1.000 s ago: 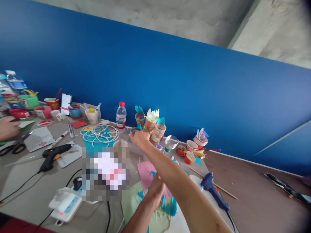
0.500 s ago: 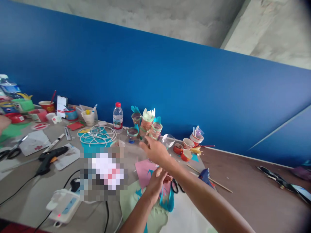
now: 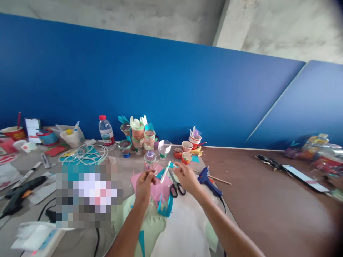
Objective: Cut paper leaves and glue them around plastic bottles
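Note:
My left hand is closed in a pinch just under a small clear plastic bottle piece and appears to hold it up over the pink paper. My right hand has its fingers curled at the upper end of a white stick with a teal tip, which slants between the two hands. Black-handled scissors lie just below the right hand. A blue glue gun rests to its right.
Decorated cups with paper leaves, a water bottle and small paper cups stand along the blue wall. A coiled white cable, a black glue gun and a charger are at left. Brown tabletop extends right.
My right hand has pulled back from the decorated cups to the pink paper. The left hand has risen to meet it. The view has swung right.

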Demonstrator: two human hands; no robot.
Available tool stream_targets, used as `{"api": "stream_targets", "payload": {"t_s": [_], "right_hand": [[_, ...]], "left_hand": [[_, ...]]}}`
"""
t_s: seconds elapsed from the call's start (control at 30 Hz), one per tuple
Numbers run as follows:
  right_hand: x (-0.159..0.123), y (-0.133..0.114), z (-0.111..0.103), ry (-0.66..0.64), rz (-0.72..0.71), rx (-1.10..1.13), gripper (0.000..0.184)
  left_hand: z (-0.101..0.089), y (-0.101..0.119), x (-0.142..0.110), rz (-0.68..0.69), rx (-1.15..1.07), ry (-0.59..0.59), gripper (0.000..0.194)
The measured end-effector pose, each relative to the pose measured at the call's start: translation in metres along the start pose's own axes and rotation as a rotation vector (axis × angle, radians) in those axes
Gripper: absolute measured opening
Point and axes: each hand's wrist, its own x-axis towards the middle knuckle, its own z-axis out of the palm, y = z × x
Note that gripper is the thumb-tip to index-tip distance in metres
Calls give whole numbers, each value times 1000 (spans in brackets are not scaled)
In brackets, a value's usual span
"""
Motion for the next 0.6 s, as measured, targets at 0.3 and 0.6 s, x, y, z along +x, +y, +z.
{"api": "stream_targets", "payload": {"t_s": [0.3,0.6], "right_hand": [[25,9,12,11,-94,-68,29],[70,-35,33,-70,-198,-146,34]], "left_hand": [[-10,-4,13,83,132,342,34],[-11,-6,14,109,164,416,31]]}}
